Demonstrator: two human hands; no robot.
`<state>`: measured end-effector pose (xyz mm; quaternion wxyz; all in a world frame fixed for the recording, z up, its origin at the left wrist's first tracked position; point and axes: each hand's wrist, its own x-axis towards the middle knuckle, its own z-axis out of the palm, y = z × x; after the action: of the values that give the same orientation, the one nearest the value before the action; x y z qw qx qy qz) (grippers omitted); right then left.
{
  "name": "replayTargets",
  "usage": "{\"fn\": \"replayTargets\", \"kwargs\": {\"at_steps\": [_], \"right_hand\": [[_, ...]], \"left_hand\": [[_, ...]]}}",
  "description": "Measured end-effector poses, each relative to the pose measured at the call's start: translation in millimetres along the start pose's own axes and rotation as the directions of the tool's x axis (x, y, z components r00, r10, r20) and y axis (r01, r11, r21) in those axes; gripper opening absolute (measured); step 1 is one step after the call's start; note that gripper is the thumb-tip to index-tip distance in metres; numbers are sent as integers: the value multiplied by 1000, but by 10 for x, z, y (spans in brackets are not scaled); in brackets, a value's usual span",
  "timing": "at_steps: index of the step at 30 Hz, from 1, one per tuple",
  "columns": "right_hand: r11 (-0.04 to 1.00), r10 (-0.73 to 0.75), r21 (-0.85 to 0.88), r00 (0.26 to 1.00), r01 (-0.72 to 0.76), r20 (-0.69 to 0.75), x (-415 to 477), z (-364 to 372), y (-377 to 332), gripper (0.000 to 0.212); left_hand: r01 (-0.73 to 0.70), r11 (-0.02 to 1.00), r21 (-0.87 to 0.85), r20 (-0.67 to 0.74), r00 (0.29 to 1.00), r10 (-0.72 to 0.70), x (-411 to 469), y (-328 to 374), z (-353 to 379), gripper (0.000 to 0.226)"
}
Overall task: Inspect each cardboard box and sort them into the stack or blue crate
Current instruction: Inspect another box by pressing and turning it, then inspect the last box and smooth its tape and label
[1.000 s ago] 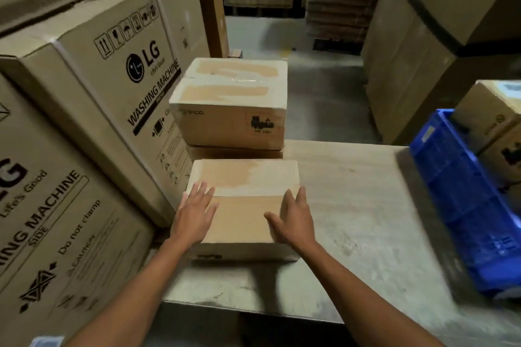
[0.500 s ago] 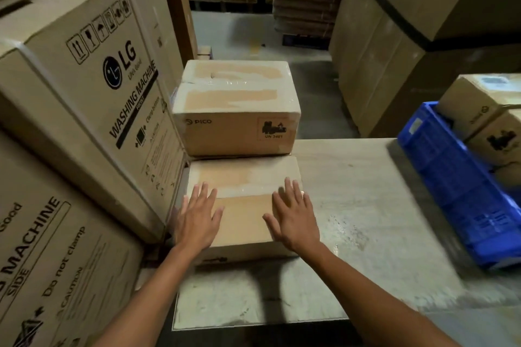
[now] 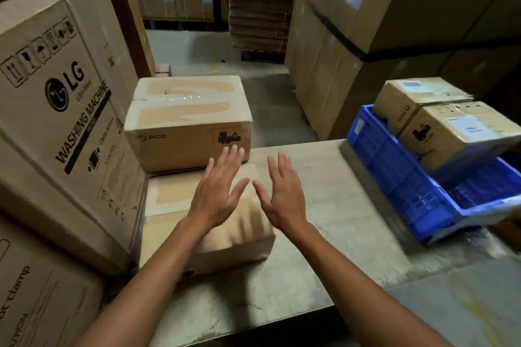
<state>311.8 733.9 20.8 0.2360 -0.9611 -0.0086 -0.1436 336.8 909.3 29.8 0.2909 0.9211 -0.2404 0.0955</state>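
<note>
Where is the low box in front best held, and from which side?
Likely by the right end and near face of the low box, coming from the right and front: its left end sits against the LG carton, its far edge at the PICO box.

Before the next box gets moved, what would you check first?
1. Hands free: left hand and right hand open, holding nothing: ok.
2. Footing: near box lies flat on the table: ok.
3. Damage on the near box: blurred, cannot tell.
4. Stack top free: nothing on the PICO box: ok.
5. Room in the crate: near end bare: ok.
</note>
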Motion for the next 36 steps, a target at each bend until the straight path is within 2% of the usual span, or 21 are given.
{"fn": "replayTargets", "kwargs": {"at_steps": [3, 6, 10, 17, 23, 25, 26, 27, 28, 29, 30, 31, 33, 36], "right_hand": [[994, -30, 98, 969, 55, -246, 1, -685, -23, 74], [994, -28, 77, 878, 73, -477, -229, -1684, 367, 73], [998, -42, 8, 752, 63, -657, -820, -2809, 972, 69], [981, 1, -114, 595, -156, -804, -2244, -4211, 2161, 66], [896, 190, -45, 473, -442, -861, -3439, -4808, 3121, 63], [854, 290, 40, 410, -519, -865, -3790, -4865, 3437, 62], [833, 358, 116, 368, -541, -858, -3959, -4861, 3605, 63], [809, 446, 229, 312, -541, -839, -4143, -4819, 3810, 64], [775, 548, 373, 247, -511, -799, -4327, -4742, 4034, 66], [714, 653, 529, 166, -458, -739, -4517, -4623, 4286, 69], [623, 756, 675, 80, -396, -650, -4721, -4462, 4559, 71], [510, 843, 796, 6, -327, -537, -4937, -4263, 4850, 69], [309, 936, 926, -104, -215, -337, -5385, -3767, 5465, 56], [135, 963, 978, -210, -159, -167, -6018, -2801, 6430, 56]], "left_hand": [[-163, 985, -62, -210, 967, 147, 360, 637, -198, 67], [-374, 916, -143, -292, 901, 322, 677, 1651, -204, 66], [-612, 773, -166, -363, 767, 529, 816, 2985, -77, 65], [-796, 527, -297, -356, 604, 713, 583, 5252, 872, 66], [-793, 355, -495, -258, 524, 812, 211, 6707, 1922, 65], [-709, 307, -635, -192, 530, 826, 87, 7047, 2338, 62], [-565, 294, -770, -112, 575, 811, 30, 7188, 2567, 59], [-326, 288, -900, 20, 630, 776, -18, 7312, 2826, 57], [-33, 279, -960, 190, 658, 729, -54, 7415, 3121, 58], [237, 281, -930, 367, 644, 672, -83, 7484, 3475, 61], [421, 301, -856, 512, 603, 612, -118, 7506, 3870, 66], [534, 323, -781, 613, 562, 555, -161, 7486, 4310, 71], [653, 362, -666, 735, 492, 466, -297, 7339, 5271, 77], [684, 464, -563, 826, 443, 349, -630, 6945, 6734, 79]]}}
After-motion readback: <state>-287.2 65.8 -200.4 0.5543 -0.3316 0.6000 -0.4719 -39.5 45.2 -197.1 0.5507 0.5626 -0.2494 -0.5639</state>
